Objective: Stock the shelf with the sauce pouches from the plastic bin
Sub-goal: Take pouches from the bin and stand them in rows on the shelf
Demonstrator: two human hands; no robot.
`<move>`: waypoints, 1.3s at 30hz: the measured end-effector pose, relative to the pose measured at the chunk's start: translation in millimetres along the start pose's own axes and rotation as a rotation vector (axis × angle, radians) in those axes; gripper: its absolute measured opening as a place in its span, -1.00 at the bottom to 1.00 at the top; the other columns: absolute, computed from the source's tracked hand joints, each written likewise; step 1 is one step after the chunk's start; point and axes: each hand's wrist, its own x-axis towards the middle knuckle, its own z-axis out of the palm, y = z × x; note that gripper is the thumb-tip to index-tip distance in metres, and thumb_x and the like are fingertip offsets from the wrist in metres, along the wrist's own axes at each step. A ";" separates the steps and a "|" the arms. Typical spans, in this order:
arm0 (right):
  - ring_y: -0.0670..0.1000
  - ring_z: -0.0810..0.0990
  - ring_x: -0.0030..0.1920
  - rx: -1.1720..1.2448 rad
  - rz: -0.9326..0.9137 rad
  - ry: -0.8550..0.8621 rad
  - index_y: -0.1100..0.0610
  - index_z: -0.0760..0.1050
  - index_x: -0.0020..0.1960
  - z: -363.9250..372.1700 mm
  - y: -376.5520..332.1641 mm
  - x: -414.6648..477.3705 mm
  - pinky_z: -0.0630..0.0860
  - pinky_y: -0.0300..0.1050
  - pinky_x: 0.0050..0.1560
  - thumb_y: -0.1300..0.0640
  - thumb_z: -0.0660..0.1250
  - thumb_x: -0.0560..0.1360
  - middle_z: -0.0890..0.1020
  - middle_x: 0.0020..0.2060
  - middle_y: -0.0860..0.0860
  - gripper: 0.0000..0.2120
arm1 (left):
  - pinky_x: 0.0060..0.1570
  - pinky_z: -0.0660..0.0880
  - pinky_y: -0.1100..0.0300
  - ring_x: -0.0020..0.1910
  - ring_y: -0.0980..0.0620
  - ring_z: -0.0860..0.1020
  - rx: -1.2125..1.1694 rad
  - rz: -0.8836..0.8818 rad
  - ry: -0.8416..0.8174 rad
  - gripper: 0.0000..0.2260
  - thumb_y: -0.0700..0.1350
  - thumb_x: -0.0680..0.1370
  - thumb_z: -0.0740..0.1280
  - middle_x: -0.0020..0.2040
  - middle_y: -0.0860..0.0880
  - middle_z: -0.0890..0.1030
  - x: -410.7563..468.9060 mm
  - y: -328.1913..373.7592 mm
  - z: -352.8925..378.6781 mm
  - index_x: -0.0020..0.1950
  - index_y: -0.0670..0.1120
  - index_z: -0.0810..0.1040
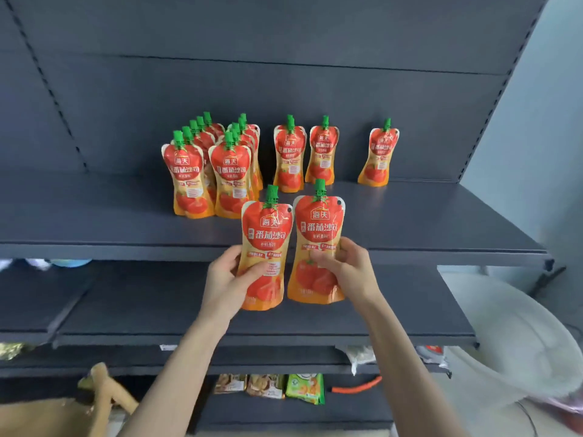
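Grips one tomato sauce pouch (265, 241) in the left hand (225, 279) and a second pouch (318, 238) in the right hand (348, 266), both upright before the shelf (441, 228) edge; risks toppling the standing pouches (217, 175) if set down tilted.

A torn brown cardboard box (104, 386) sits at the lower left. Low in the middle lie two tan snack packets (249, 384), touching a green snack packet (305, 387); a thin orange rod (356, 388) lies just right of it. A bulky white soft-looking mass (511, 335) fills the right side, under a pale blue-grey wall (542, 121).
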 end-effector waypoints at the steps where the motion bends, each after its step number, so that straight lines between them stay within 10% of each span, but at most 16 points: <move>1: 0.02 0.70 -0.16 0.003 -0.020 0.020 0.11 0.55 -0.03 5.1 -4.6 8.7 0.63 -0.10 -0.16 0.19 0.45 0.42 0.70 -0.16 0.02 -0.85 | -0.15 0.53 0.22 -0.08 0.09 0.64 0.014 0.027 -0.002 -0.79 -0.15 0.43 0.46 -0.04 0.03 0.67 12.5 2.9 -3.5 0.02 -0.01 0.56; 11: -0.06 0.68 -0.20 0.007 -0.114 0.159 0.08 0.53 -0.06 17.5 -20.5 98.7 0.58 -0.24 -0.27 0.23 0.44 0.43 0.68 -0.18 -0.02 -0.86 | 0.02 0.51 0.13 0.02 0.08 0.56 0.126 0.190 0.033 -0.77 -0.10 0.47 0.41 -0.01 0.10 0.58 123.1 3.5 16.9 0.07 -0.01 0.45; 17: -0.06 0.67 -0.17 -0.008 -0.136 0.225 0.08 0.54 -0.08 2.4 -8.6 155.7 0.57 -0.23 -0.23 0.23 0.46 0.40 0.68 -0.16 0.00 -0.85 | -0.13 0.41 0.43 -0.04 0.15 0.50 0.131 0.240 0.074 -0.78 -0.14 0.48 0.40 -0.02 0.08 0.54 173.6 -1.6 53.7 0.08 -0.11 0.45; 29: 0.02 0.66 -0.13 -0.022 -0.173 0.210 0.16 0.54 -0.01 -20.5 16.1 254.1 0.57 -0.24 -0.20 0.26 0.46 0.40 0.67 -0.11 0.07 -0.80 | 0.15 0.51 -0.08 0.11 0.01 0.56 0.005 0.184 0.181 -0.71 -0.15 0.47 0.41 0.07 0.00 0.60 269.2 -35.9 97.7 0.12 0.06 0.43; 39: -0.09 0.65 -0.12 0.063 -0.210 0.214 0.08 0.52 -0.01 -22.4 35.7 262.8 0.58 -0.27 -0.17 0.26 0.44 0.42 0.66 -0.12 -0.05 -0.81 | -0.07 0.40 0.42 0.09 0.17 0.50 0.014 0.213 0.077 -0.72 -0.17 0.52 0.35 0.08 0.08 0.53 279.3 -44.6 96.0 0.18 0.05 0.40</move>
